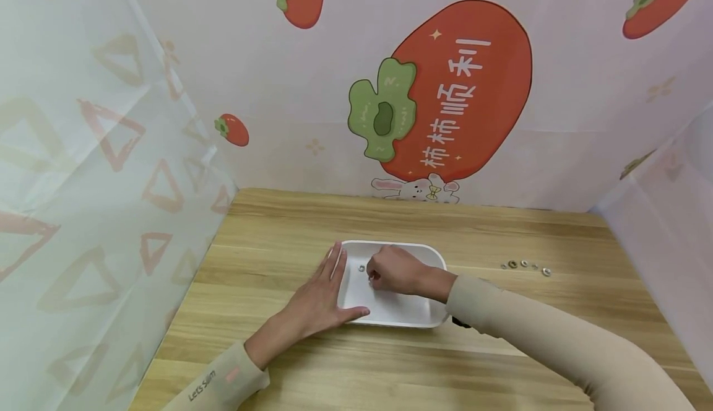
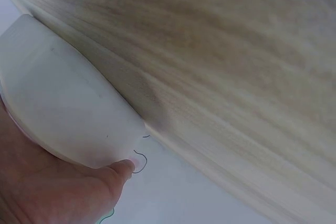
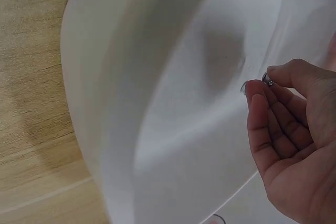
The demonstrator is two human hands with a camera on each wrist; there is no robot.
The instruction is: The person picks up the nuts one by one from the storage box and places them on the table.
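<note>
A white, round-cornered tray (image 1: 403, 307) sits on the wooden table. My left hand (image 1: 317, 301) steadies its left end, fingers straight along the side and thumb over the near rim. Inside the tray, my right hand (image 1: 395, 270) is low over the floor with curled fingers. Its thumb and index fingertip pinch a small shiny metal nut (image 3: 268, 80) in the right wrist view. Another small nut (image 1: 361, 268) lies on the tray floor just left of that hand. The left wrist view shows the tray's outer wall (image 2: 79, 93) against the left hand.
Several small metal nuts (image 1: 524, 263), one of them darker and brassy, lie in a loose row on the table (image 1: 479, 237) right of the tray. A printed cloth (image 1: 312, 169) stands behind the table, and other cloth panels (image 1: 184, 200) flank both sides.
</note>
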